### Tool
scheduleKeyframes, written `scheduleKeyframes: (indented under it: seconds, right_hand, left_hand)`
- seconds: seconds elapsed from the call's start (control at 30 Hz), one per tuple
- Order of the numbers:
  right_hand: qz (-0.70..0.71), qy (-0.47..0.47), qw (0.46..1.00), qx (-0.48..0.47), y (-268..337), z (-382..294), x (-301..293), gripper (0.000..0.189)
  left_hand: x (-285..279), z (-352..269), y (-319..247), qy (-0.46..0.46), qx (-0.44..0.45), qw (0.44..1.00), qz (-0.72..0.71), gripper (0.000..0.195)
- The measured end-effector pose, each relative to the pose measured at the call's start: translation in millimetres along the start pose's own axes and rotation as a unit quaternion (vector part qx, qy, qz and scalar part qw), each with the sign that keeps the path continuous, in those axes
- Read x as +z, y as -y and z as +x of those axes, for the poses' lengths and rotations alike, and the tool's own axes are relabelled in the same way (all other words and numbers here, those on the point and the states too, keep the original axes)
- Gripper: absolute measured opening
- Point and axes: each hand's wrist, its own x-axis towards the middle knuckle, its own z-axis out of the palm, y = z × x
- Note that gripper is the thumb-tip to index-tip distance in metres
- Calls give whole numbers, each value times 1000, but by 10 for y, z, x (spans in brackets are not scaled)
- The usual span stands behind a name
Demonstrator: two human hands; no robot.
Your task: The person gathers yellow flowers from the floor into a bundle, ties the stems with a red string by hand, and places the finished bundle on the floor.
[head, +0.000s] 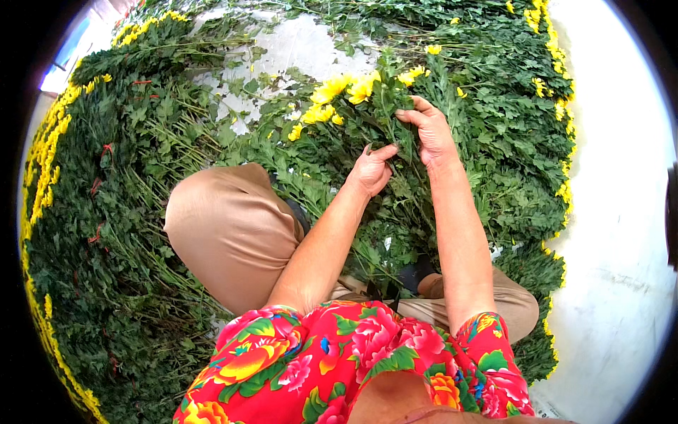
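Both my hands are over cut chrysanthemums in front of my lap. My left hand (373, 170) is closed around leafy stems of a small bunch, and its yellow flower heads (331, 91) fan out above the hand to the left. Higher and to the right, my right hand (433, 130) has its thumb and fingers pinched on a green chrysanthemum stem (391, 100) beside that bunch. Foliage hides part of both hands' fingertips and the exact number of stems held. Stem ends hang down between my forearms.
Bundles of chrysanthemums (90, 175) tied with red string (107, 149) are stacked at left, blooms outward. More chrysanthemums (508, 143) are piled at right, beside a pale floor (609, 254). Loose leaves litter a grey sheet (302, 45) ahead. My bent knee (228, 222) stands at left.
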Motion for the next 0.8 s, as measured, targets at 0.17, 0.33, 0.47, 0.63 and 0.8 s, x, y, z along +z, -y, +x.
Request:
scheduleKeyframes:
  seconds: [0.17,0.33,0.47,0.63,0.8]
  right_hand:
    - [135,-33,989,-59,-209,-3,-184,21]
    - [73,-14,997,-34,-16,-146,-17,20]
    - [-38,-3,997,-66,92,-183,128,15]
    - [-93,13,992,-84,22,-215,50,13]
    - [-514,-25,827,-226,186,-486,551,32]
  left_hand:
    - [0,8,-15,-34,1,999,-4,44]
    - [60,-49,-43,-79,-3,997,26,43]
    - [116,-80,-18,-53,24,997,48,39]
    - [140,-35,8,-93,33,993,62,33]
    - [22,36,76,-127,58,986,89,35]
